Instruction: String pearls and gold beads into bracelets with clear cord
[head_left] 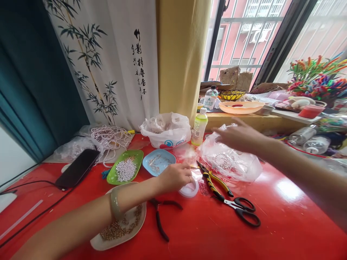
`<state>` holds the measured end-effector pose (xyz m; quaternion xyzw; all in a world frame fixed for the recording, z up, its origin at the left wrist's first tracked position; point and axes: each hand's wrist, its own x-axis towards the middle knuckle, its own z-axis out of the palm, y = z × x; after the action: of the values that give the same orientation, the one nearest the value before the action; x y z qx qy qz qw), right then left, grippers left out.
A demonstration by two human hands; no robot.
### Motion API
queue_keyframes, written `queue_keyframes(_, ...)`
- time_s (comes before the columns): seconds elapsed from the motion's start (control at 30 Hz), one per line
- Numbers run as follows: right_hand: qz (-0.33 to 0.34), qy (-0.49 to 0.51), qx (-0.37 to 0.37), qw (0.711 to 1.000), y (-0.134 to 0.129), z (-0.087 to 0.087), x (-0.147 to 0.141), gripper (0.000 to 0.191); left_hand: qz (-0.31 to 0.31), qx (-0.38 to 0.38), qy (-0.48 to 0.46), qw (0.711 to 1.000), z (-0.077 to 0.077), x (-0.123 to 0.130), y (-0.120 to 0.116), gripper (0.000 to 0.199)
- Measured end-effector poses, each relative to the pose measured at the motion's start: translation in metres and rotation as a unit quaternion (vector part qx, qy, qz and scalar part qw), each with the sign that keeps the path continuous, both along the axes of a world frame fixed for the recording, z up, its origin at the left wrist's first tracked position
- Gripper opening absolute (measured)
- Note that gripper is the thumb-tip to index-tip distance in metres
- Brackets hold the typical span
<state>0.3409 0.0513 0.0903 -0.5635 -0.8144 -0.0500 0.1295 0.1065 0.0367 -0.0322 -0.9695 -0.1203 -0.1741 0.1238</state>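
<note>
My left hand (175, 177), a jade-like bangle on its wrist, has its fingers pinched together above a white round lid or tape roll (189, 190). What it holds, if anything, is hidden; shiny clear plastic (198, 175) lies beside its fingertips. My right hand (235, 136) is open, fingers stretched out, over a crumpled translucent plastic bag (230, 162) with small beads or parts inside. Between the hands lie yellow-and-black long-nose pliers (214, 185) and black-handled scissors (244, 211). Black-handled pliers (159, 213) rest below my left wrist.
A green dish (139, 162) bears pearl beads, a blue dish (146, 157) metal pins, and a cream dish (99, 246) brownish beads. A phone (78, 169) and bead strands (111, 137) lie left. A white bag (169, 139) and a bottle (199, 128) stand behind.
</note>
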Motion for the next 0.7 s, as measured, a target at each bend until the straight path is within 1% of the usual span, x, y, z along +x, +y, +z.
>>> queue_keyframes(0.07, -0.008, 0.021, -0.021, 1.000, 0.018, 0.038, 0.007, 0.022, 0.006, 0.016, 0.016, 1.000, 0.001, 0.000, -0.002, 0.019)
queue_keyframes(0.1, -0.010, 0.033, -0.040, 0.999, 0.024, 0.055, 0.011, 0.023, 0.009, 0.022, 0.024, 0.999, 0.001, -0.001, -0.003, 0.018)
queue_keyframes(0.13, -0.006, 0.045, -0.063, 0.997, 0.028, 0.068, 0.014, 0.028, 0.014, 0.026, 0.032, 0.999, 0.002, -0.001, -0.005, 0.018)
queue_keyframes(0.17, 0.003, 0.058, -0.088, 0.994, 0.028, 0.078, 0.016, 0.034, 0.019, 0.028, 0.039, 0.999, 0.002, -0.002, -0.006, 0.018)
queue_keyframes(0.2, 0.011, 0.093, -0.108, 0.990, 0.026, 0.082, 0.017, 0.039, 0.025, 0.027, 0.043, 0.998, 0.003, -0.003, -0.008, 0.018)
queue_keyframes(0.23, 0.020, 0.170, -0.126, 0.977, 0.021, 0.081, 0.015, 0.042, 0.031, 0.024, 0.045, 0.998, 0.003, -0.003, -0.009, 0.018)
queue_keyframes(0.27, 0.016, 0.243, -0.124, 0.962, 0.014, 0.073, 0.010, 0.042, 0.039, 0.018, 0.044, 0.998, 0.003, -0.004, -0.010, 0.018)
queue_keyframes(0.3, 0.002, 0.289, -0.097, 0.952, 0.004, 0.061, 0.003, 0.037, 0.048, 0.006, 0.040, 0.998, 0.002, -0.005, -0.011, 0.018)
queue_keyframes(0.33, -0.004, 0.305, -0.100, 0.947, -0.006, 0.043, -0.008, 0.033, 0.060, -0.014, 0.032, 0.998, 0.001, -0.006, -0.011, 0.017)
queue_keyframes(0.37, 0.007, 0.298, -0.122, 0.947, -0.018, 0.022, -0.019, 0.029, 0.075, -0.038, 0.021, 0.996, 0.000, -0.007, -0.012, 0.015)
queue_keyframes(0.43, 0.023, 0.279, -0.162, 0.946, -0.040, -0.025, -0.043, 0.016, 0.106, -0.084, -0.002, 0.991, -0.003, -0.007, -0.011, 0.014)
queue_keyframes(0.5, 0.028, 0.281, -0.170, 0.944, -0.057, -0.067, -0.061, 0.016, 0.133, -0.111, -0.021, 0.985, -0.005, -0.007, -0.012, 0.014)
queue_keyframes(0.53, 0.028, 0.288, -0.176, 0.941, -0.063, -0.084, -0.066, 0.016, 0.141, -0.116, -0.026, 0.983, -0.006, -0.007, -0.012, 0.015)
queue_keyframes(0.57, 0.033, 0.296, -0.188, 0.936, -0.066, -0.097, -0.069, 0.016, 0.146, -0.119, -0.031, 0.982, -0.006, -0.007, -0.013, 0.015)
queue_keyframes(0.6, 0.037, 0.309, -0.198, 0.930, -0.067, -0.107, -0.071, 0.018, 0.150, -0.125, -0.036, 0.980, -0.006, -0.007, -0.014, 0.016)
queue_keyframes(0.63, 0.041, 0.322, -0.208, 0.923, -0.066, -0.113, -0.071, 0.018, 0.154, -0.133, -0.042, 0.978, -0.006, -0.006, -0.015, 0.016)
queue_keyframes(0.7, 0.046, 0.348, -0.228, 0.908, -0.063, -0.120, -0.069, 0.018, 0.162, -0.153, -0.054, 0.973, -0.005, -0.006, -0.017, 0.015)
